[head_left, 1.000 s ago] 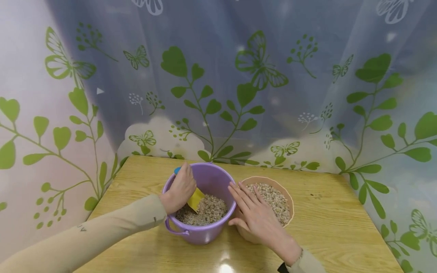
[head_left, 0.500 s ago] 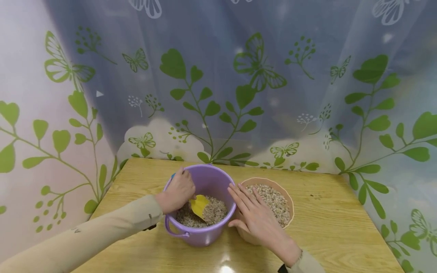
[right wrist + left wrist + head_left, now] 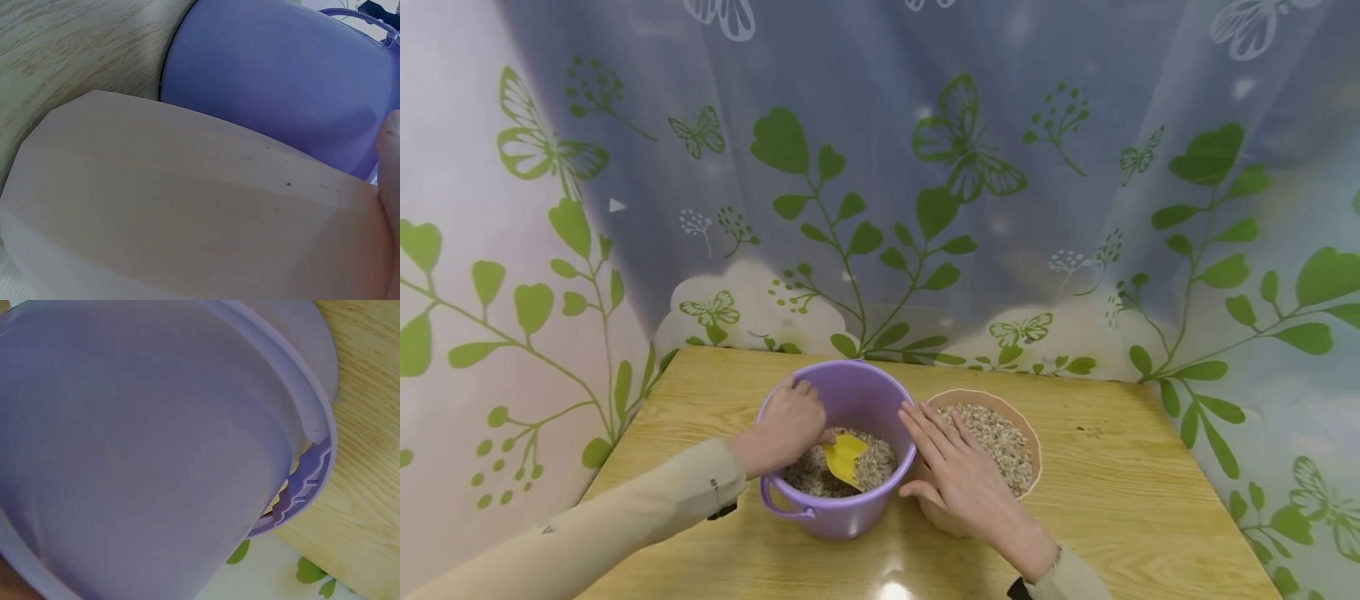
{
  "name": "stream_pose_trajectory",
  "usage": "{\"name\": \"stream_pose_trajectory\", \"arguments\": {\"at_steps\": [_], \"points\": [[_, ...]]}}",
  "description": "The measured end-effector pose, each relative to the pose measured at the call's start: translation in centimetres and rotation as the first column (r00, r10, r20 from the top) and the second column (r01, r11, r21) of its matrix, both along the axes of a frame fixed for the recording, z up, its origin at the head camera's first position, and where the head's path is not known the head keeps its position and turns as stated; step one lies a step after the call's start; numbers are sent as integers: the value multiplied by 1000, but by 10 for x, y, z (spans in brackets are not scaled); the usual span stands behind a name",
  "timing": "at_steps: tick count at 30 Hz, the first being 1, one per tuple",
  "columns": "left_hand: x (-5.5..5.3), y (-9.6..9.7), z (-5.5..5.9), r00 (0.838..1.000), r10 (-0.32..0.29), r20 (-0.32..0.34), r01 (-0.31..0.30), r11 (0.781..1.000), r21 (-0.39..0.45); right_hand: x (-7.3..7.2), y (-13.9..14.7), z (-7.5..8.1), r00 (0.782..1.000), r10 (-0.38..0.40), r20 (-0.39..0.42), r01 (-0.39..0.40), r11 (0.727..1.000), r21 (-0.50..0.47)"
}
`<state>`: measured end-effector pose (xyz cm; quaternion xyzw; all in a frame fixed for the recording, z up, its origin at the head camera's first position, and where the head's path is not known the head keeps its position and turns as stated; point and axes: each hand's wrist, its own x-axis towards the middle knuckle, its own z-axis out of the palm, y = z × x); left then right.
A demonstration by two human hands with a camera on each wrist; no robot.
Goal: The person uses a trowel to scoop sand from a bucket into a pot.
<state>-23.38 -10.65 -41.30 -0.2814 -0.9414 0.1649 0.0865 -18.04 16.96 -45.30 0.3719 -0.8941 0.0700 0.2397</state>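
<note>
In the head view my left hand (image 3: 786, 425) grips a small shovel, its fingers curled over the handle, which they hide. The yellow shovel blade (image 3: 846, 458) bears a heap of coarse, gravel-like grains (image 3: 874, 465), low inside the purple bucket (image 3: 876, 400). My right hand (image 3: 962, 479) lies with straight fingers over the near-left rim of the tan bowl (image 3: 1036, 467), fingertips at the bucket's rim. More pale mixed grains (image 3: 1000, 442) fill that bowl. The right wrist view shows the bowl's outer side (image 3: 187, 200) and the thumb (image 3: 392, 144) against it.
Bucket and bowl stand side by side on a wooden table (image 3: 1120, 500). The bucket's carrying handle (image 3: 786, 504) hangs down on its near left side. Behind the table hangs a leaf-and-butterfly curtain (image 3: 880, 275). Bucket wall (image 3: 156, 450) covers most of the left wrist view.
The shovel blade has come up out of the grains, shifted right and turned its face upward with a load. My left hand has rolled over, hiding the blue handle end. The right hand stays.
</note>
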Motion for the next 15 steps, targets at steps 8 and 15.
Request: {"name": "stream_pose_trajectory", "arguments": {"at_steps": [8, 15], "points": [[4, -5, 10, 998, 64, 18, -66, 986, 152, 1, -1, 1, 1000, 2, 16, -2, 1000, -1], [7, -11, 18, 986, 138, 90, -155, 964, 217, 2, -1, 2, 1000, -4, 14, 4, 1000, 5]]}}
